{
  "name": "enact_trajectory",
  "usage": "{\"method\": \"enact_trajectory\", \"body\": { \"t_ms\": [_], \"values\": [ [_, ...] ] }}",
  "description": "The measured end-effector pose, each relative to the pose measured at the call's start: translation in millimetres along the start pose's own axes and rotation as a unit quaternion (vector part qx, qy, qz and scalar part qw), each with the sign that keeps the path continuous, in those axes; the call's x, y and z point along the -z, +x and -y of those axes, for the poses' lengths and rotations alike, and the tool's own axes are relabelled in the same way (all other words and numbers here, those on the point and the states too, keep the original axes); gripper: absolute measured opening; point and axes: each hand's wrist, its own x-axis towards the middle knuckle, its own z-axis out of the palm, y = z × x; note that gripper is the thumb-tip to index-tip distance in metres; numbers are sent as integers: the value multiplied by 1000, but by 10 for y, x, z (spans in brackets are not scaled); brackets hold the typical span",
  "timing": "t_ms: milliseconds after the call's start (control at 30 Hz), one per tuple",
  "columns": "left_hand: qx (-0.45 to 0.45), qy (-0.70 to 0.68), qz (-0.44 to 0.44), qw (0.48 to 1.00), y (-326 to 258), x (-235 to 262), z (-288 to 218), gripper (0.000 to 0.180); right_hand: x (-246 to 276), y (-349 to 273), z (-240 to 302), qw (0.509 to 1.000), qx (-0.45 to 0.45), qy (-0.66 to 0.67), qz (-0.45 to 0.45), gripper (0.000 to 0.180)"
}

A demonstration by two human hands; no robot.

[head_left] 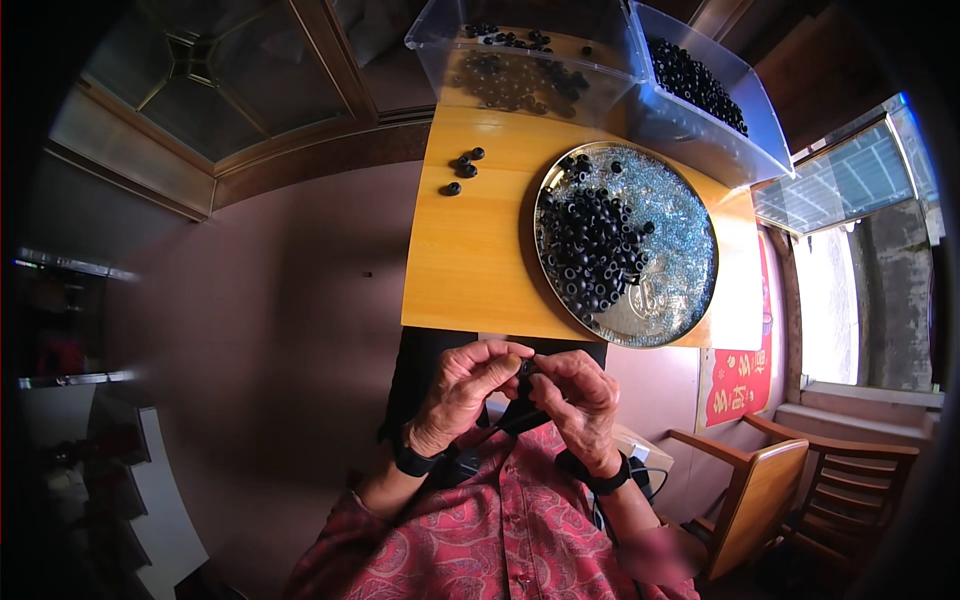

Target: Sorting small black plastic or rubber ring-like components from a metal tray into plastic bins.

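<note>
In front of my chest, just off the near edge of the yellow table (465, 270), both hands meet at a small black ring-like part (525, 369). The fingertips of my left hand (466, 390) pinch it from one side. From the other side, the thumb and forefinger of my right hand (580, 400) close on it. My fingers hide most of its shape. Beyond them on the table lies a round metal tray (670, 325), holding a heap of black round parts with pale centres (595, 245) beside many tiny clear bluish pieces (690, 235).
Several loose black parts (466, 170) lie at the table's left. At the back stand a clear plastic bin (430, 40) with some black parts and a second bin (700, 130) holding many more. Wooden chairs (770, 480) are at the right, by a window (840, 190).
</note>
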Motion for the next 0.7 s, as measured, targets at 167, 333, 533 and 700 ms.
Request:
{"method": "enact_trajectory", "body": {
  "t_ms": [167,333,533,700],
  "values": [
    [0,6,0,1000,-2,-7,1,22,12,8,7,1000,9,-7,8,19],
    [14,-31,4,999,-3,14,14,22,5,6,10,1000,-2,-14,7,16],
    [19,-39,2,999,-3,16,6,23,1,38,-7,996,65,-54,5,16],
    [26,-43,-1,999,-7,-3,-12,23,-10,45,19,994,90,-62,-1,17]
  ]
}}
